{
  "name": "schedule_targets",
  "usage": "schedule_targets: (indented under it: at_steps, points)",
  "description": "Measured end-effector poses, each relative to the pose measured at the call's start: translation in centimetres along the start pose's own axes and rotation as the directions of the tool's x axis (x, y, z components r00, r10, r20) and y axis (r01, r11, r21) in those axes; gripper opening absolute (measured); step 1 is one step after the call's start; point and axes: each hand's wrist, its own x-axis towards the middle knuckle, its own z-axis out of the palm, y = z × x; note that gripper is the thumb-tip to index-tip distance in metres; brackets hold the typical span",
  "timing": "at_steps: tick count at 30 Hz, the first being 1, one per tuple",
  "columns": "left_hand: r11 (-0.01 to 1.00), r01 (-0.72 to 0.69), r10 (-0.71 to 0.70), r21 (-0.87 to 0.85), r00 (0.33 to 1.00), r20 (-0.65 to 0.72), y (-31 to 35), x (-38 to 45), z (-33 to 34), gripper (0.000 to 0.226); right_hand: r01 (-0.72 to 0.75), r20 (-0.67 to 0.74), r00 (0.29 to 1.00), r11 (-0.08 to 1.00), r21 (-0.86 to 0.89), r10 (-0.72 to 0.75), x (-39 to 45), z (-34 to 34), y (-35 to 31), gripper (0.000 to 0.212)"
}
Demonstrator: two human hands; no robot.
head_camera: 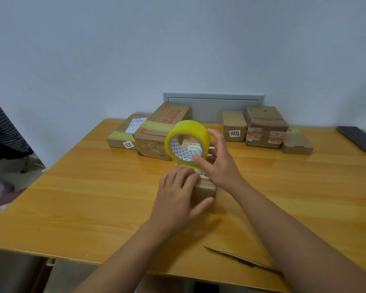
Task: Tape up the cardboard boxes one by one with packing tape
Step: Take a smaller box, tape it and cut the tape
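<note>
Taping a small box (205,190) on the bench (93,197)
Left hand (178,199) lies flat on the box, fingers straight — right hand (220,163) grips the yellow tape roll (187,142) upright above it.

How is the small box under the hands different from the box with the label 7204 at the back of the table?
The small box lies near the person, under the left hand and the yellow tape roll; the 7204 box stands untouched at the back of the table. The 7204 box shows a white number label on its front; the small box's front shows none. The small box looks lower. Both are plain brown cardboard.
</note>
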Motion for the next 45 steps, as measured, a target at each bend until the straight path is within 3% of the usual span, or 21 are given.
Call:
schedule_targets:
  at_steps: [2, 7, 13, 17, 20, 29, 45]
  points:
    - [0.998, 0.019, -0.021, 0.061, 0.999, 0.034, 0.3, -0.2, 0.9, 0.063, -0.017, 0.002, 1.000, 1.000, -0.011, 0.017, 0.1, -0.1, 0.0, 0.077]
    - [0.981, 0.177, -0.172, 0.075, 0.983, -0.066, 1.5, 0.6, 1.5, 0.073, -0.019, 0.020, 1.000, 1.000, -0.003, 0.019, 0.3, -0.4, -0.1, 0.081]
    - [0.981, 0.150, -0.138, 0.126, 0.986, -0.095, 1.5, 0.5, 1.8, 0.067, -0.003, 0.090, 0.996, 0.996, 0.092, -0.006, 0.5, -2.6, -0.4, 0.077]
    - [0.981, 0.127, -0.110, 0.149, 0.987, -0.115, 1.4, 0.4, 1.8, 0.066, -0.011, 0.046, 0.999, 0.986, 0.169, 0.003, -0.8, -6.3, -0.2, 0.071]
    - [0.980, 0.123, -0.104, 0.153, 0.986, -0.127, 1.4, 0.3, 2.0, 0.065, -0.003, -0.007, 1.000, 0.994, 0.107, 0.003, -2.0, -9.8, 0.2, 0.064]
    - [0.980, 0.118, -0.101, 0.159, 0.989, -0.111, 1.4, 0.5, 1.9, 0.065, 0.026, 0.108, 0.994, 0.997, -0.073, -0.018, -2.9, -12.8, 0.8, 0.059]
    - [0.982, 0.112, -0.096, 0.153, 0.990, -0.106, 1.4, 0.5, 1.7, 0.065, -0.045, 0.176, 0.982, 0.989, -0.138, 0.069, -3.4, -13.5, 3.4, 0.060]
